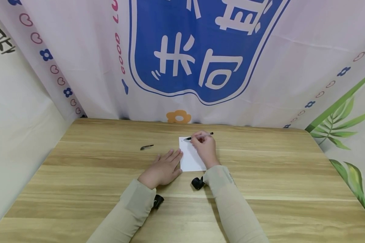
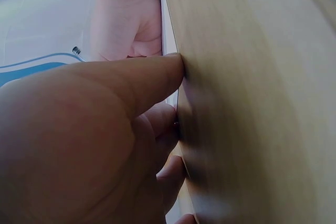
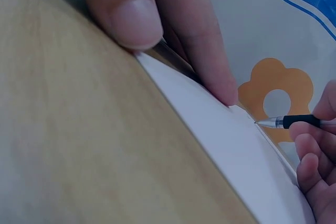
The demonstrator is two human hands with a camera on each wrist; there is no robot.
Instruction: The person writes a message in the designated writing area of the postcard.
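Frame centre: right hand (image 1: 205, 149) pinching pen (image 1: 187, 138) over white paper (image 1: 191, 159) (left hand (image 1: 162, 170), thumb spread, touches its left edge).

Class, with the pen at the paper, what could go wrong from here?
The paper might slip or turn, as the left hand touches only its left edge. A stroke might run onto the table, since the pen has its tip near the paper's top edge. The pen cap near that hand could get knocked.
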